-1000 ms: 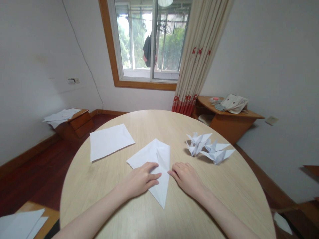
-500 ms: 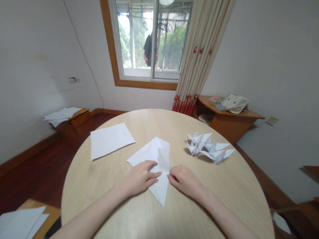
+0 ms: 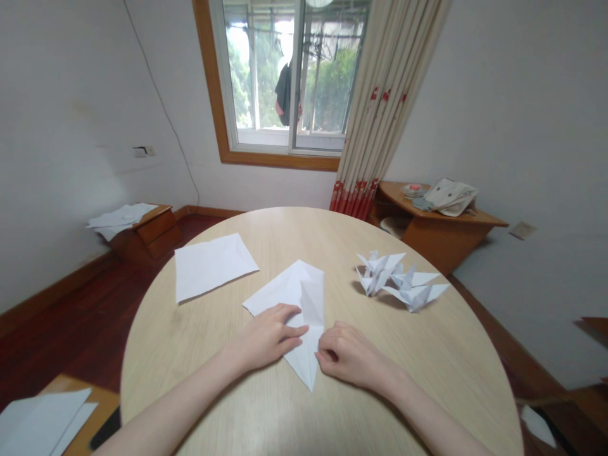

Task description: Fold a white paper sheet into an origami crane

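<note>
A partly folded sheet of white paper (image 3: 311,304) lies flat on the table, one narrow point toward me. My left hand (image 3: 270,335) rests across its left side, fingers spread and pressing it down. At the paper's lower right edge, my right hand (image 3: 349,354) is closed, thumb and curled forefinger together on the folded edge; its other fingers are tucked in. A group of several white folded paper cranes (image 3: 399,282) stands to the right. To the left lies a flat white sheet (image 3: 216,267).
The round wooden table (image 3: 304,221) has its curved far edge in front of me. A low cabinet with papers (image 3: 124,216) stands at the left wall. More white sheets (image 3: 42,421) lie at lower left. A corner desk (image 3: 441,231) holds a cloth bag (image 3: 451,196).
My right hand has slid a little toward me along the paper's right edge. My left hand stays in place on the paper. The view has shifted slightly.
</note>
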### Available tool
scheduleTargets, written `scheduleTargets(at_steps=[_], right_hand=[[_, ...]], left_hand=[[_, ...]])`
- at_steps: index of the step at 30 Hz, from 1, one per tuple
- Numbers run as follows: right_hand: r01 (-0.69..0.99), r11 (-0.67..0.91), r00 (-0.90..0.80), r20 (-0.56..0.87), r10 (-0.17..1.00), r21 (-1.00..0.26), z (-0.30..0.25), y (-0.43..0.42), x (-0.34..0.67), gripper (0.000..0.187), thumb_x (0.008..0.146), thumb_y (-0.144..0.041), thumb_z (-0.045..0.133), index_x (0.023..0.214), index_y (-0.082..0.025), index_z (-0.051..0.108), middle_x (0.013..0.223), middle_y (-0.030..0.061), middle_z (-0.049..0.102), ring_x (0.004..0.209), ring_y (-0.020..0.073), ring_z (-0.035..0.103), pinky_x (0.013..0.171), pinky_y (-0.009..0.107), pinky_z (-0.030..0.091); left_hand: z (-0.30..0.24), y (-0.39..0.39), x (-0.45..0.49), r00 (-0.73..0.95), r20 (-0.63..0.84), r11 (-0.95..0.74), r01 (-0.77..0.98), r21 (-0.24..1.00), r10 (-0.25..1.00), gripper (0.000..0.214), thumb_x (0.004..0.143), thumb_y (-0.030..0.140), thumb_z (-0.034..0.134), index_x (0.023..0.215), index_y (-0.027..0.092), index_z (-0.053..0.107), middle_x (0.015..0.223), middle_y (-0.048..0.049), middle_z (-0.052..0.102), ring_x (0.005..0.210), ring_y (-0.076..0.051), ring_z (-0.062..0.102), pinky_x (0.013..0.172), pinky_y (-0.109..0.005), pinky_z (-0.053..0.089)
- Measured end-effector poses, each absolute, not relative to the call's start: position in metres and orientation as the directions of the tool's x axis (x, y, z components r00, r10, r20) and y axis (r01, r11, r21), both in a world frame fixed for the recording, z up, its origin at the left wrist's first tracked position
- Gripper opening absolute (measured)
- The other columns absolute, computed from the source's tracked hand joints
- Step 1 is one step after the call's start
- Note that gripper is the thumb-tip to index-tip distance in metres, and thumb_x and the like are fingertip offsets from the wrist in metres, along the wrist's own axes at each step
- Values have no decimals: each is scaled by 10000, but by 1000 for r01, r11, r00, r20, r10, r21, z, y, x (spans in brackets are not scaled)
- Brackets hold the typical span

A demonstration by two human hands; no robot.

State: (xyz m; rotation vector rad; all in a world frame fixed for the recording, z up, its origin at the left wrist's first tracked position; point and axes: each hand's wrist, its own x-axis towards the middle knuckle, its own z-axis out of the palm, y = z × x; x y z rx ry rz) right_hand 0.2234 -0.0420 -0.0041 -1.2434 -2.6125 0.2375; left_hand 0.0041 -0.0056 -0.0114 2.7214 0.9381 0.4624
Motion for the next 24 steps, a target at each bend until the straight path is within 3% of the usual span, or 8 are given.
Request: scheduleTargets(at_steps=[16,24], right_hand=[[651,680,-694,100,713,-337,2,-57,212,253,638,-72,564,471,-184,410,478,-58,518,493,94,375,659,240,378],[642,675,-703,70,707,-363,2,-61,210,255,588,-69,552,447,-187,375,455,-65,461,504,101,354,578,231,351]], left_hand=[[-8,-7,5,748,208,-769,561,307,630,270,942,320,530,1180,297,657,1318,-84,526,1165,-261,517,952,-415,444],[-7,-7,5,746,211,-767,559,315,631,265,943,323,527,1166,290,667,1313,-84,531,1157,-261,521,951,-414,445]])
